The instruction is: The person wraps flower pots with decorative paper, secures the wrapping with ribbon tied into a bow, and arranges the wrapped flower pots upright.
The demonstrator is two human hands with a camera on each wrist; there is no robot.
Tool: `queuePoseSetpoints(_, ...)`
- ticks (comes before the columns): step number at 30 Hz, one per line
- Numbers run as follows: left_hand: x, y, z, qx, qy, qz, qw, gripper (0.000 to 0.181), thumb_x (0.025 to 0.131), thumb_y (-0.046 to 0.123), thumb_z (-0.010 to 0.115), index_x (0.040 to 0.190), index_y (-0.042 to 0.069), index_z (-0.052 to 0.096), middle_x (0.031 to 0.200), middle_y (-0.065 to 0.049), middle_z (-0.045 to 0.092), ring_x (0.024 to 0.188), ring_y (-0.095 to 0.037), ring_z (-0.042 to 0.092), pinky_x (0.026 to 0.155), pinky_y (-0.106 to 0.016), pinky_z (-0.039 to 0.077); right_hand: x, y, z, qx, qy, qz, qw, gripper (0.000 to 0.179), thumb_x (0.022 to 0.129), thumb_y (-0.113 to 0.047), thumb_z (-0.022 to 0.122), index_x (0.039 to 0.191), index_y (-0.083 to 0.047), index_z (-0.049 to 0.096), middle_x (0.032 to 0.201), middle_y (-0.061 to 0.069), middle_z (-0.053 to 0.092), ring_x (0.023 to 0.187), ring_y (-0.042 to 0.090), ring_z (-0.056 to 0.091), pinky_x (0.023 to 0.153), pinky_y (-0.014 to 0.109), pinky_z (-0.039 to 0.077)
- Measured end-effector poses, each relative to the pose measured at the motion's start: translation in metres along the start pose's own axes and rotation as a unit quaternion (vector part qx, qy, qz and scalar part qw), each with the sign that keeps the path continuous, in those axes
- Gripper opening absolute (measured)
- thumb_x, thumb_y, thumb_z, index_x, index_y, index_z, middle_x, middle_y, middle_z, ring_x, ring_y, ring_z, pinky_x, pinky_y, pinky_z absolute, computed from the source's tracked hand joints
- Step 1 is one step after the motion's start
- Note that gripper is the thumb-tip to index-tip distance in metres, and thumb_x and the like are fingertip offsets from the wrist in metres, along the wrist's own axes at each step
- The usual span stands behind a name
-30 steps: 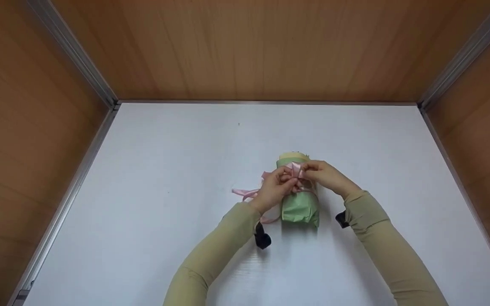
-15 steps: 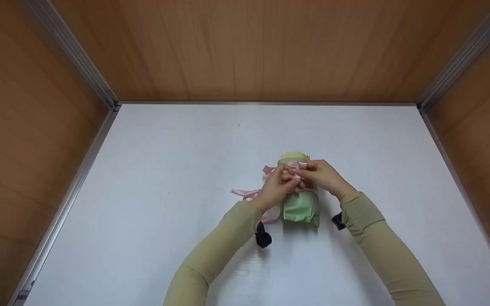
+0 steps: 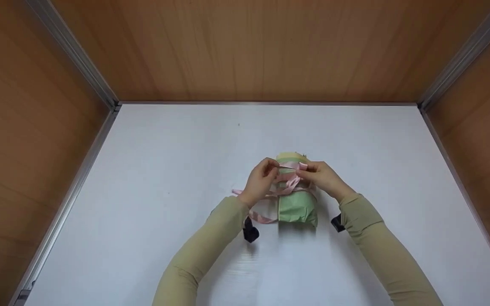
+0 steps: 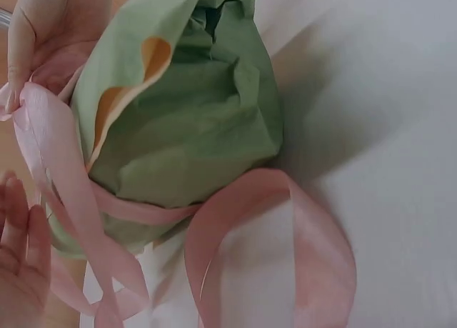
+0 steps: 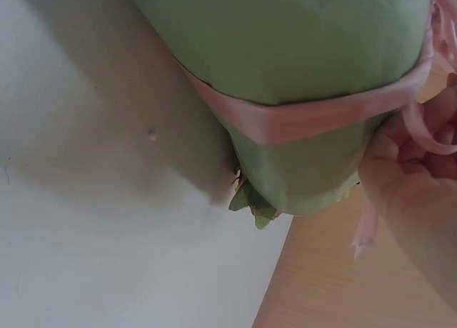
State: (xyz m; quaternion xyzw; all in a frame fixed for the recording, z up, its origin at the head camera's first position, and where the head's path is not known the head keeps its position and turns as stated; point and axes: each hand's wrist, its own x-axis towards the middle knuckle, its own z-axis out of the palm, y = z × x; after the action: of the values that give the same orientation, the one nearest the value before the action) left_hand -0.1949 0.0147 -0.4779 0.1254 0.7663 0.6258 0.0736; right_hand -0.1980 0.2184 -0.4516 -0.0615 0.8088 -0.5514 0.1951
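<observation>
A bouquet wrapped in green paper (image 3: 298,208) lies on the white table, its pale yellow inner layer at the far end. Green leaves (image 5: 257,205) poke out there in the right wrist view. Round the wrap runs a pink satin ribbon (image 5: 285,121), with loops and tails over the top and left side. My right hand (image 3: 323,178) pinches the ribbon between thumb and fingers on top of the bundle. My left hand (image 3: 262,180) is just left of the wrap beside the ribbon, its fingers loosely bent and holding nothing in the left wrist view.
A loose ribbon loop (image 4: 321,256) spreads on the table left of the bouquet. Wooden panels (image 3: 245,51) with metal edging enclose the table at the back and sides. A black wrist camera (image 3: 251,231) hangs below the left sleeve, another below the right.
My left hand has let go of the ribbon and drawn back to the left, uncovering the pink loops. My right fingers have shifted slightly and still pinch the ribbon.
</observation>
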Motion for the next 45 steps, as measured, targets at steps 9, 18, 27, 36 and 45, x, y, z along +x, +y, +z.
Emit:
queuePoseSetpoints(9, -0.001, -0.013, -0.011, 0.134, -0.05, -0.024, 0.9893, 0.012, 0.09, 0.004, 0.058, 0.102, 0.004, 0.059, 0.114, -0.025, 0.044, 0.107, -0.038, 0.043, 0.086, -0.039, 0.04, -0.003, -0.001, 0.0, 0.002, -0.008, 0.005, 1.0, 0.042, 0.095, -0.023, 0.057, 0.122, 0.01, 0.057, 0.105, 0.003, 0.065, 0.092, 0.004, 0.055, 0.085, 0.024, 0.044)
queuePoseSetpoints(18, 0.006, -0.019, -0.017, 0.18, -0.023, 0.001, 0.9835, 0.036, 0.084, -0.001, 0.058, 0.117, 0.004, 0.045, 0.131, -0.021, 0.031, 0.124, -0.037, 0.037, 0.102, -0.045, 0.039, -0.002, 0.002, -0.001, -0.013, -0.001, 0.019, 0.9997, 0.038, 0.095, -0.025, 0.057, 0.117, 0.006, 0.061, 0.101, -0.001, 0.063, 0.094, 0.009, 0.052, 0.089, 0.029, 0.041)
queuePoseSetpoints(27, 0.006, -0.016, -0.018, 0.187, -0.111, -0.042, 0.9751, 0.051, 0.088, 0.011, 0.064, 0.132, 0.001, 0.042, 0.104, -0.013, 0.063, 0.096, -0.024, 0.059, 0.088, -0.036, 0.048, -0.004, 0.002, 0.001, -0.011, 0.0, 0.009, 0.9999, 0.035, 0.094, -0.023, 0.059, 0.113, 0.007, 0.062, 0.094, -0.004, 0.061, 0.09, 0.01, 0.051, 0.082, 0.027, 0.043)
queuePoseSetpoints(36, 0.006, -0.016, -0.021, 0.188, -0.197, -0.044, 0.9612, 0.021, 0.082, 0.016, 0.068, 0.1, 0.006, 0.063, 0.095, -0.005, 0.063, 0.087, -0.013, 0.054, 0.08, -0.027, 0.047, -0.006, 0.001, 0.0, 0.004, 0.004, -0.01, 0.9999, 0.031, 0.094, -0.018, 0.059, 0.107, 0.01, 0.061, 0.083, -0.01, 0.058, 0.082, 0.004, 0.051, 0.076, 0.021, 0.043)
queuePoseSetpoints(45, 0.006, -0.016, -0.019, 0.206, -0.158, -0.019, 0.9654, 0.012, 0.087, 0.014, 0.063, 0.092, 0.005, 0.068, 0.094, -0.006, 0.066, 0.084, -0.013, 0.052, 0.08, -0.028, 0.046, -0.004, 0.005, 0.001, -0.002, 0.002, -0.012, 0.9999, 0.037, 0.094, -0.02, 0.059, 0.115, 0.009, 0.061, 0.096, -0.004, 0.063, 0.091, 0.004, 0.054, 0.086, 0.022, 0.043)
